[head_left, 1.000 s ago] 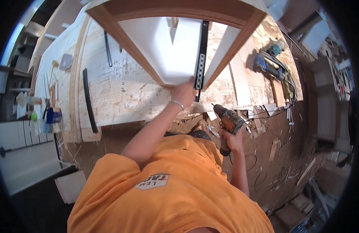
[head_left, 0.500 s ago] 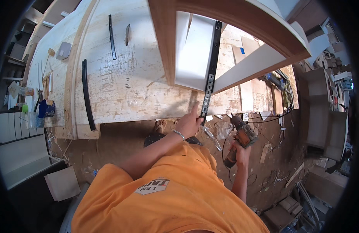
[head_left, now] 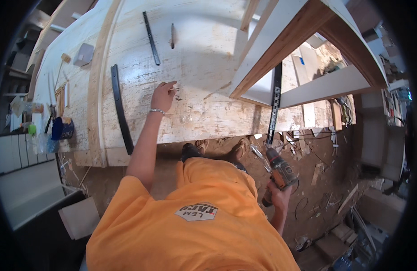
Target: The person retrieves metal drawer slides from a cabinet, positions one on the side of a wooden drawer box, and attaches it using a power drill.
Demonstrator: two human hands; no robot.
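My left hand (head_left: 164, 95) is over the workbench (head_left: 204, 117), beside a few small dark screws (head_left: 178, 97). Its fingertips are pinched together; whatever they hold, if anything, is too small to make out. My right hand (head_left: 279, 193) grips a cordless drill (head_left: 283, 172) beyond the bench's front edge, with its chuck pointing up toward the bench. A black metal drawer slide (head_left: 275, 108) runs along a white panel of the wooden box frame (head_left: 280, 52), and its near end sticks out past the bench edge, just above the chuck.
Two more black drawer slides (head_left: 121, 108) (head_left: 150, 38) and a thin pointed tool (head_left: 173, 36) lie on the bench. A long wood strip (head_left: 99, 77) crosses its left side, near a blue tub (head_left: 63, 128). Offcuts and scraps litter the brown floor (head_left: 308, 198).
My left hand has left the extended slide and reached left to the screws. The box frame and bench appear further right in view. The drill stays in my right hand.
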